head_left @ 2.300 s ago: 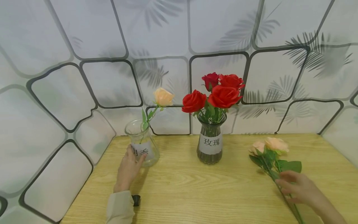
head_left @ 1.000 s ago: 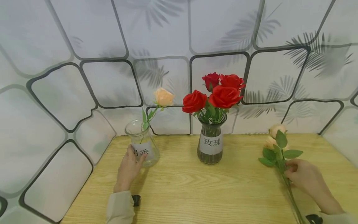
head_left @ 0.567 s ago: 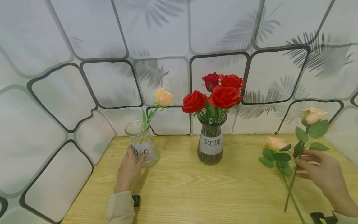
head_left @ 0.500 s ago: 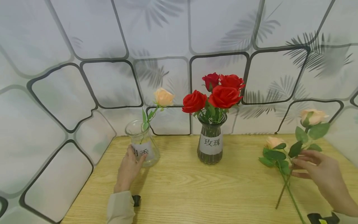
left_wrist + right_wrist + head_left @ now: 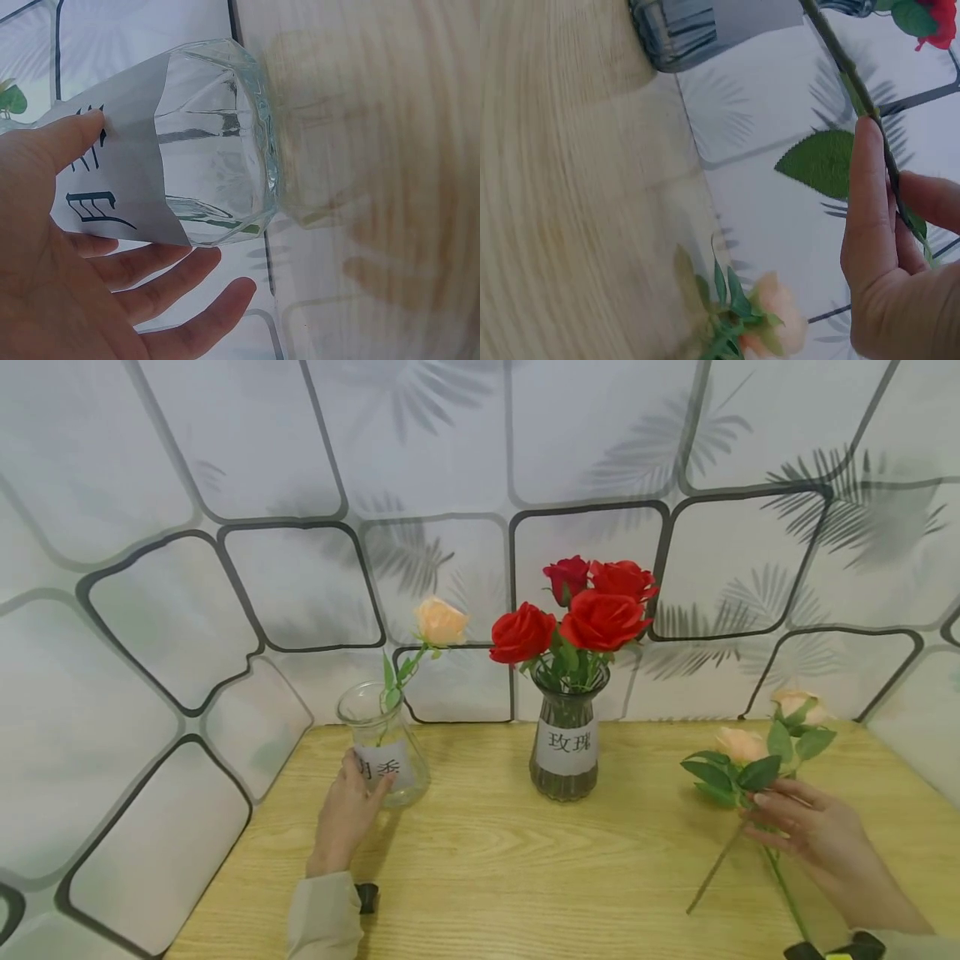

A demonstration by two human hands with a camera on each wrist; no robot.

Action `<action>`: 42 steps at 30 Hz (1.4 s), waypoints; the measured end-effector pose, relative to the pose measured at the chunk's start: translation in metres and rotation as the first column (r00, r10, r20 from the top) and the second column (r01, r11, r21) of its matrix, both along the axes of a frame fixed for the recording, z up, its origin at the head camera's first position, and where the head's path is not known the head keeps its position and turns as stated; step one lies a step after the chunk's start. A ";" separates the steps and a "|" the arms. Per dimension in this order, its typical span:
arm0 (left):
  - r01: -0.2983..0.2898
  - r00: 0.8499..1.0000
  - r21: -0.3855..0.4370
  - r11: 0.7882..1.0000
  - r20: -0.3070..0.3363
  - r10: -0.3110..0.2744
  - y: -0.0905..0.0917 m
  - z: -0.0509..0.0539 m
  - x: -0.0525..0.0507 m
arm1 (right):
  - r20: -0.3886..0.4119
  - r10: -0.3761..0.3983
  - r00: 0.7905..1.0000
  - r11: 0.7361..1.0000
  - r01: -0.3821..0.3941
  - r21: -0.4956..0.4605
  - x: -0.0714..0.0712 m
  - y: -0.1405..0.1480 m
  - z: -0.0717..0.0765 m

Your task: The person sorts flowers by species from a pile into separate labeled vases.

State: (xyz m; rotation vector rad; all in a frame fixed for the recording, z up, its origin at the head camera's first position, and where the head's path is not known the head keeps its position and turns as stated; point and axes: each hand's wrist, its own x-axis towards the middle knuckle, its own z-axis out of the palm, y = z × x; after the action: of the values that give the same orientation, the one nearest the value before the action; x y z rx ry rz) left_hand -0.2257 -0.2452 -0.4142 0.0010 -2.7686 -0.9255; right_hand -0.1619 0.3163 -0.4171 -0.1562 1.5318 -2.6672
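Note:
My left hand [image 5: 347,818] grips the clear glass vase [image 5: 411,787] at the left, its thumb on the white paper label in the left wrist view. One peach rose [image 5: 441,622] leans out of that vase. On the right, my right hand [image 5: 817,842] pinches the stem of a second peach rose [image 5: 799,705] between thumb and fingers. Its bare stem end slants down to the left over the table. Behind it another peach rose [image 5: 738,746] lies on the table, partly covered by leaves and the hand.
A dark glass vase [image 5: 564,781] with a white label stands mid-table, near the wall. Several red roses [image 5: 603,620] fill it. The wood-look table [image 5: 525,877] meets a patterned wall [image 5: 442,560] at the back.
My right hand has taken one peach rose from the pair on the table and lifted it. It first went right, then came back left, tilting the stem end leftward. The left hand stays put.

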 end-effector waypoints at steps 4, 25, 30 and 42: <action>-0.003 1.000 -0.001 1.000 0.001 0.003 -0.001 -0.001 -0.001 | -0.008 -0.016 1.000 0.999 0.016 -0.038 -0.001 -0.007 -0.001; 0.001 1.000 0.004 1.000 -0.016 -0.001 0.001 -0.002 0.000 | 0.121 -0.075 0.990 0.976 0.098 -0.192 0.007 -0.034 0.008; 0.001 1.000 0.006 1.000 -0.022 -0.001 0.002 -0.003 -0.001 | 0.163 -0.099 0.982 0.979 0.126 -0.161 0.006 -0.038 0.012; -0.006 1.000 0.024 1.000 0.003 0.006 0.001 -0.003 -0.001 | 0.044 -0.081 0.996 0.918 0.092 -0.386 0.005 -0.066 0.026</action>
State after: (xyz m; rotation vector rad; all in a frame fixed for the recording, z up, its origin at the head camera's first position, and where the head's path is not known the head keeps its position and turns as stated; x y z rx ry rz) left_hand -0.2268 -0.2444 -0.4177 0.0145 -2.7579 -0.9585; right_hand -0.1564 0.2499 -0.3907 -0.0703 1.0044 -2.9995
